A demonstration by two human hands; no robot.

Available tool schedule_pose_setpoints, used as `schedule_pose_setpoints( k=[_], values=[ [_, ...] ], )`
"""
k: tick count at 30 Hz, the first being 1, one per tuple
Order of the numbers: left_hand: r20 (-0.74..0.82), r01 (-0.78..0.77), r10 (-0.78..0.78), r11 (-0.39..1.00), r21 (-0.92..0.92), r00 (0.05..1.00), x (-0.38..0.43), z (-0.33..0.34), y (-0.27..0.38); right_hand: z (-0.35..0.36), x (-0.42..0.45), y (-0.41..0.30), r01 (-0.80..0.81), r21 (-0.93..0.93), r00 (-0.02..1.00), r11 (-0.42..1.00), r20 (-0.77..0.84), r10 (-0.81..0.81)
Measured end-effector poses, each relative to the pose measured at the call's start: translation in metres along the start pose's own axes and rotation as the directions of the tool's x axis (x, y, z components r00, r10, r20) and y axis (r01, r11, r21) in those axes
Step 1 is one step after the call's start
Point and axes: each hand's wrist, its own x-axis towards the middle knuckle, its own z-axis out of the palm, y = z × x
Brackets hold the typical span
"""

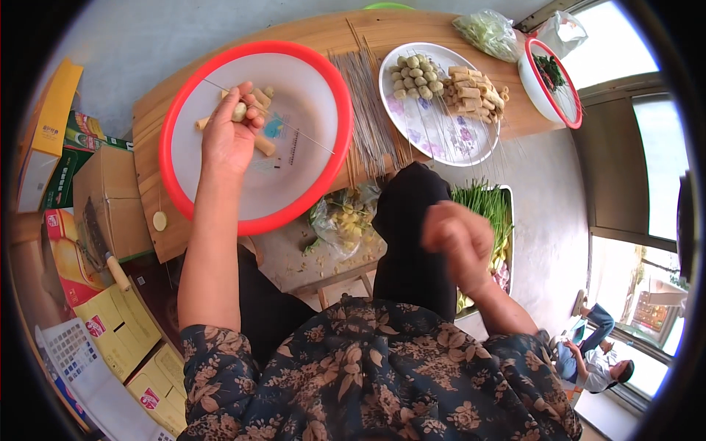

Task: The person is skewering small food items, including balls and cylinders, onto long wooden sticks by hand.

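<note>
My left hand is over a white plastic basin with a red rim, its fingers closed around a round greenish ball and a thin metal skewer. Rolled beige pieces lie in the basin beneath it. My right hand, blurred and curled, is above my right knee; whether it holds anything cannot be told. A bundle of skewers lies between the basin and a white oval tray, which bears skewered green balls and rolls.
Another red-rimmed basin holds leafy greens beside bagged vegetables. Green stalks fill a low tray at the right. Cardboard boxes and a wooden-handled knife are at the left. A seated person is at the lower right.
</note>
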Motion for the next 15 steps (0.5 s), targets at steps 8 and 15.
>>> schedule_pose_setpoints(
  k=[8,15],
  values=[
    [-0.011,-0.033,0.033,0.999,0.003,0.999,-0.007,-0.004,0.008,-0.102,-0.304,0.118,-0.903,-0.23,0.422,0.362,-0.327,0.846],
    [-0.056,-0.03,0.027,0.999,-0.044,0.998,-0.017,-0.017,0.009,-0.034,-0.443,0.111,-0.741,-0.659,0.126,0.125,0.046,0.991]
  ],
)
